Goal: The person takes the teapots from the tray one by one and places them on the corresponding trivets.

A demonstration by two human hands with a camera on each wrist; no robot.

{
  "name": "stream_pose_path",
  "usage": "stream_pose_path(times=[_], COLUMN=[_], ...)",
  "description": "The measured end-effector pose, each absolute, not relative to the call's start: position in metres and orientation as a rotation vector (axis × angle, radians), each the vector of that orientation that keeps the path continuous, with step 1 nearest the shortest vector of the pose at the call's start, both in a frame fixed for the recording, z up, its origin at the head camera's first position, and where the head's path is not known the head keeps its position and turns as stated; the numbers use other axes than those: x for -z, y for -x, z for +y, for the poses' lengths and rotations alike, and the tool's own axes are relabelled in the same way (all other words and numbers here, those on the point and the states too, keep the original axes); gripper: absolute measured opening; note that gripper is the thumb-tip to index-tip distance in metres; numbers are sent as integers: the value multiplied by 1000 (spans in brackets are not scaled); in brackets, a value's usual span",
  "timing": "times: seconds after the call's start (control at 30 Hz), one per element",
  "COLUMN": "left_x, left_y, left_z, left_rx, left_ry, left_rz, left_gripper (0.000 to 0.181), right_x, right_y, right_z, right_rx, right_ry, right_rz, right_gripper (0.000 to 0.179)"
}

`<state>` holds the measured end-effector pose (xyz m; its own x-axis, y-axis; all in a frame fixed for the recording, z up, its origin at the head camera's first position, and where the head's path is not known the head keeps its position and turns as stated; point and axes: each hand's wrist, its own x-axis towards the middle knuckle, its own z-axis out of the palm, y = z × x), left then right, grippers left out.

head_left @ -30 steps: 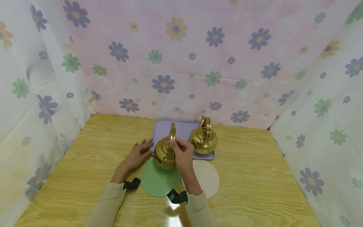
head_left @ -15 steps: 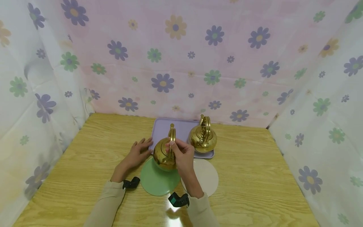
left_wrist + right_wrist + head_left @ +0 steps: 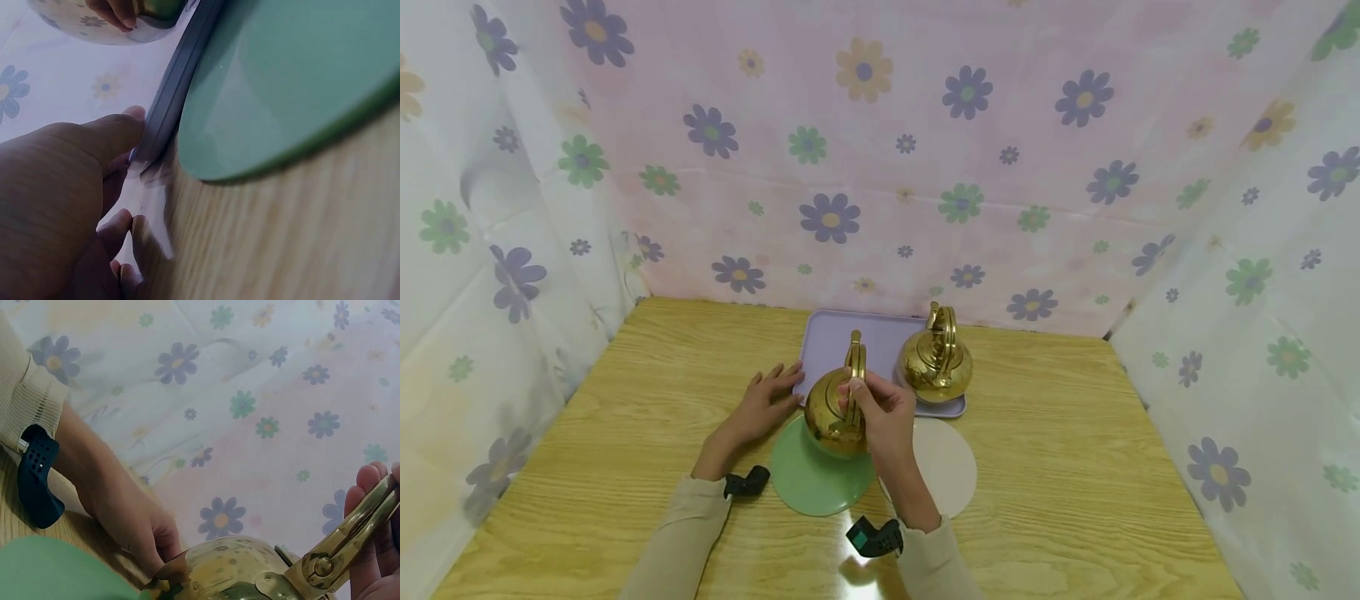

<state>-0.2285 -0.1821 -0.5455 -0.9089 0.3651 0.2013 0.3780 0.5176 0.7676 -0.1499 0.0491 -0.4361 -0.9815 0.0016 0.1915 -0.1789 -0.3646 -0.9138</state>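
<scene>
My right hand [image 3: 889, 417] grips the upright handle of a shiny brass kettle [image 3: 826, 421], thumb and fingers round it. In the left wrist view that kettle's rounded underside hangs above the tray, apart from it. Seen from the head, it overlaps the front edge of a lilac tray [image 3: 838, 333] and the back of a green round plate [image 3: 820, 487]. A second brass kettle [image 3: 931, 379] stands at the tray's right end. My left hand [image 3: 762, 412] lies at the tray's left edge, fingers extended; its thumb [image 3: 122, 134] touches the tray's side.
A white round plate [image 3: 951, 467] lies right of the green one, partly hidden by my right forearm. Everything sits on a wooden table [image 3: 1060, 467]. Flowered curtains [image 3: 880, 167] enclose the back and both sides.
The gripped kettle and my right hand have moved slightly toward me, over the green plate. My left hand and the second kettle stay put; the head view has shifted a little.
</scene>
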Motion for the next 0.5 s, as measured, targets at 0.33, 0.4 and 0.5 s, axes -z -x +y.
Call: stream_pose_path(times=[0.33, 0.4, 0.5], left_x=[544, 544, 544], left_y=[229, 229, 228], left_z=[-182, -182, -182], left_rx=[1357, 1354, 1345], left_ry=[667, 665, 665], left_rz=[-2736, -2738, -2736], left_gripper=[48, 48, 48], right_x=[434, 433, 432], right_y=[144, 142, 141], right_z=[50, 50, 50], right_rx=[-2528, -2530, -2539], right_ry=[-220, -225, -230], right_rz=[-1714, -1717, -1713], right_gripper=[37, 37, 38])
